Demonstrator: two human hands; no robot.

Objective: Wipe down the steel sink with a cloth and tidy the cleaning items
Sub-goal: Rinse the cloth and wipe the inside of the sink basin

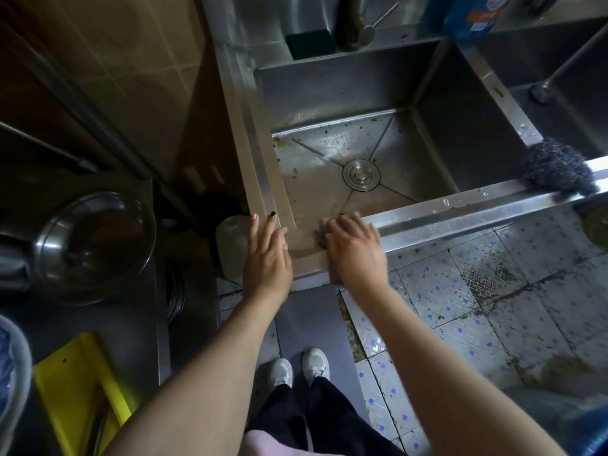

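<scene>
- Steel sink (460, 207) fills the top half of the view: one deep basin, its bottom spotted with brown specks and smears, and a second basin (579, 103) off to the right.
- Tiled floor (477, 291) below the front rim, white with small blue marks and heavily stained.
- Dark counter (138, 327) on the left, carrying a big steel bowl (95, 245) and, nearer the camera, a yellow board (75, 383).
- Left hand (268, 255) lies flat on the sink's front-left corner, fingers straight and reaching up the left rim, gripping nothing.
- Right hand (357, 251) is just beside it on the front rim, fingers spread and laid over the cloth, pressing it to the steel rather than clutching it. The hand is blurred.
- Cloth (321, 233), greyish, is mostly hidden; a bunched edge pokes out at the fingertips, right on the inner edge of the front rim.
- Steel wool (556, 169), a dark wad, sits on the rim where the divider between the basins meets the front edge.
- White shoes (297, 366) stand on a grey mat at the bottom.
- Blue bottle (470, 14) stands on the back ledge, top right.
- Green sponge (311, 43) rests on that back ledge, left of the tap base.
- Round plug (361, 175) sits in the middle of the basin floor.
</scene>
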